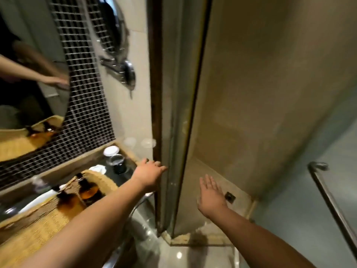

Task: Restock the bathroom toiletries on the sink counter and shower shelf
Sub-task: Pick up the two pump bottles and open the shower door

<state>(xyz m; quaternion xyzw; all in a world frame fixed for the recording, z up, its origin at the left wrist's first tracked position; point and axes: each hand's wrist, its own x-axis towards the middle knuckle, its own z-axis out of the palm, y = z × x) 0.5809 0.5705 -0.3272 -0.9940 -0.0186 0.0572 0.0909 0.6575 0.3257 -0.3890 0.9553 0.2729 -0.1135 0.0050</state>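
Two amber pump bottles [87, 188] stand in a woven tray [38, 233] on the dark sink counter at the left. My left hand [148, 171] reaches over the counter's right end, fingers extended and touching the edge of the glass shower partition [173, 132]. My right hand [211, 194] is held open, palm up, inside the shower opening above the beige floor; it holds nothing. No shower shelf shows.
A glass jar [117, 162] and a white lid [111, 151] sit at the counter's far end. Round mirror [29, 84] and mosaic wall lie to the left. A floor drain [230, 196] is beside my right hand. The glass door's metal handle [332, 206] stands at the right.
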